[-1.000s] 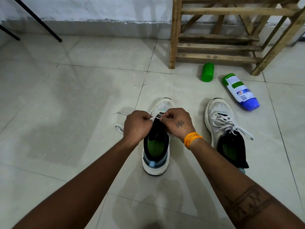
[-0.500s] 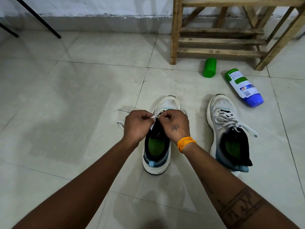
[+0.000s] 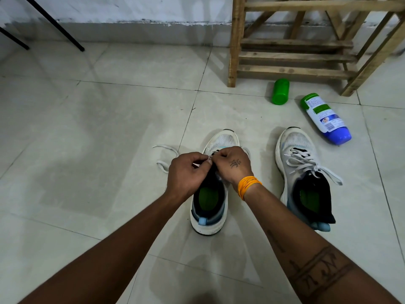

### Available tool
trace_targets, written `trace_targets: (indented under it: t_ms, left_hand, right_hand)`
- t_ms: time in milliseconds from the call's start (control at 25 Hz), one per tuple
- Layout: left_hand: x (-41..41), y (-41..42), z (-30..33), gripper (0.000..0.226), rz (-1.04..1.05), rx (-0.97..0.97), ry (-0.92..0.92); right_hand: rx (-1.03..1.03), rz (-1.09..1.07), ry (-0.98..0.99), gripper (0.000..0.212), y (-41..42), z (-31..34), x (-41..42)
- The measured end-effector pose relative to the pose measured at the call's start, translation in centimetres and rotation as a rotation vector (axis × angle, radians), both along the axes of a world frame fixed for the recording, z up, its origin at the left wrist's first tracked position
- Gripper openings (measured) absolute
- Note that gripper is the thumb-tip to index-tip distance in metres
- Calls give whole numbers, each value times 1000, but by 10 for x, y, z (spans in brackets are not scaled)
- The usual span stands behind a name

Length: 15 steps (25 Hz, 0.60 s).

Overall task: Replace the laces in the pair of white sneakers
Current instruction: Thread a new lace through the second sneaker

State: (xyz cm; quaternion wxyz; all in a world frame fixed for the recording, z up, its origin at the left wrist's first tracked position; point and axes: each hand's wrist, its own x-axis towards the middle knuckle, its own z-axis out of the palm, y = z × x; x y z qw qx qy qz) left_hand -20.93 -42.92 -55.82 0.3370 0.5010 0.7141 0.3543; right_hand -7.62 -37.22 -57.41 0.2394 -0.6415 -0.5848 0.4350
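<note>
Both hands meet over the front of the near sneaker [image 3: 210, 194], which stands on the tiled floor [image 3: 98, 128] with its heel toward the person and its toe pointing away, a position that puts the eyelet rows directly under the fingers. The left hand [image 3: 186, 172] curls its thumb and fingers around a short run of white lace [image 3: 166, 159], and the right hand [image 3: 232, 165] pinches the same lace just beside it, so the two grips touch over the eyelets; this close pairing probably serves to steer the lace tip through a hole while the other hand keeps the lace taut, though the tip itself is hidden by the fingers. The loose remainder of the lace trails off to the left on the floor, out of the way of the work. The second sneaker [image 3: 304, 176] sits to the right, apart from the first, already threaded with its lace ends loose across the tongue, which suggests this half of the pair is done or waiting. Beyond it lie a green cap [image 3: 280, 91] and a tipped blue-based bottle [image 3: 325, 118], near the foot of a wooden rack [image 3: 293, 55].
</note>
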Motion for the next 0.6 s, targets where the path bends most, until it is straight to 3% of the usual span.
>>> trace_targets:
  t_ms: [120,240,440,480,520,600]
  left_hand:
    - [-10,12,4,20,27,-177,-290]
    - [-15,20,1,11,-10,-195,-282]
    - [-13,18,-7,11,147,-225,-454]
    - [-18,19,-10,13,180,-213,-372]
    - [-26,19,-14,14,185,-201,-172]
    - [-52,13,-20,10,156,-233,389]
  right_hand:
    - [21,79,2,18,2,-4,3]
    - [129,70,-30,16,-9,1,2]
    - [478,5,-182,20,-67,6,9]
    - [492,14,-218,22,-78,1,10]
    - [494,1,-238,24,-85,-3,11]
    - [487,-66,-226,28,-88,-8,15]
